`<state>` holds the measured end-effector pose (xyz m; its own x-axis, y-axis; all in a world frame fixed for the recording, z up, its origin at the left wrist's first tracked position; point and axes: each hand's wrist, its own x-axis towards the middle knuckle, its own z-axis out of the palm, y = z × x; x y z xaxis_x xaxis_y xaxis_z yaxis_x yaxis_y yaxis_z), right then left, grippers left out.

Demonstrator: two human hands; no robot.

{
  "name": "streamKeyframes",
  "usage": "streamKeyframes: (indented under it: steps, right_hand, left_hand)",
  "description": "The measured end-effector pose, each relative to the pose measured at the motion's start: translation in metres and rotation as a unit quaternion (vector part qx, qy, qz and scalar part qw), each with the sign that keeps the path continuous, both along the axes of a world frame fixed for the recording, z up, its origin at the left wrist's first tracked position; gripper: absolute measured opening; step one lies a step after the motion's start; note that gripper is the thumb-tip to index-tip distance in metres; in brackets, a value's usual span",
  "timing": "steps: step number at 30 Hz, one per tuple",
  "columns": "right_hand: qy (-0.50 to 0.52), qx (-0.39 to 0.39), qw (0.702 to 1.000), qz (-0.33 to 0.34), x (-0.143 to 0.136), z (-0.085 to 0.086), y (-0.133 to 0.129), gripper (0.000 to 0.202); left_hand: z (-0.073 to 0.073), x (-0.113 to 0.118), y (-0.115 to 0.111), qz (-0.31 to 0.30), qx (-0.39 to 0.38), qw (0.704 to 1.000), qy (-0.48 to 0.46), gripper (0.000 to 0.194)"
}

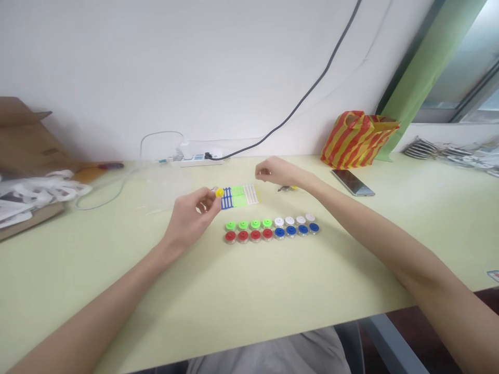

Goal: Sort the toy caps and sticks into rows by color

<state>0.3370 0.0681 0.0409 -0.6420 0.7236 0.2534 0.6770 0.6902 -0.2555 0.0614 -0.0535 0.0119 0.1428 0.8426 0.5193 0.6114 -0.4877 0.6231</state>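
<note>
My left hand point(192, 213) pinches a small yellow-topped piece point(220, 192) between thumb and fingertips, above the left end of some coloured plastic strips. These thin ridged strips lie side by side: blue strips point(226, 198), green strips point(237, 196) and white strips point(250, 194). Curled with thumb and fingers together, my right hand point(276, 170) hovers behind the white strips; whether anything is in its fingertips I cannot make out. Nearer to me are two rows of round clear pieces with coloured tops: green tops point(255, 224) and white tops point(289, 221) behind, red tops point(255, 236) and blue tops point(291, 231) in front.
Under my right wrist lie small dark and yellow parts point(287, 188). A phone point(353, 182) and a striped bag point(356, 140) are on the right. A power strip point(200, 158) with cables runs along the wall; a cardboard box point(31, 137) and white straps point(39, 192) sit left.
</note>
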Motion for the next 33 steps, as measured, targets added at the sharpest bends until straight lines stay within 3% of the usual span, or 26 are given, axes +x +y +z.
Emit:
streamKeyframes:
  steps: [5, 8, 13, 20, 31, 33]
  right_hand:
    - [0.099, -0.060, 0.985, 0.126, -0.031, 0.026, -0.039, 0.018]
    - [0.090, -0.037, 0.979, 0.180, -0.049, 0.034, -0.063, 0.013]
    - [0.069, 0.028, 0.981, 0.178, -0.061, 0.036, -0.080, 0.011]
    - [0.070, -0.002, 0.974, 0.214, -0.060, 0.031, -0.074, 0.010]
    - [0.027, 0.052, 0.981, 0.185, -0.065, 0.016, -0.072, 0.018]
    - [0.004, 0.054, 0.984, 0.171, -0.065, 0.014, -0.071, 0.019]
  left_hand:
    - [0.001, 0.002, 0.000, -0.037, -0.092, 0.992, -0.071, 0.028]
    - [0.002, 0.004, -0.001, -0.071, -0.138, 0.981, -0.118, 0.032]
    - [0.003, 0.005, -0.002, -0.105, -0.166, 0.970, -0.142, 0.032]
    - [-0.001, 0.004, -0.003, -0.117, -0.177, 0.969, -0.128, 0.032]
    - [-0.001, 0.005, 0.000, -0.136, -0.230, 0.953, -0.146, 0.038]
    - [-0.001, 0.004, 0.001, -0.111, -0.227, 0.957, -0.145, 0.041]
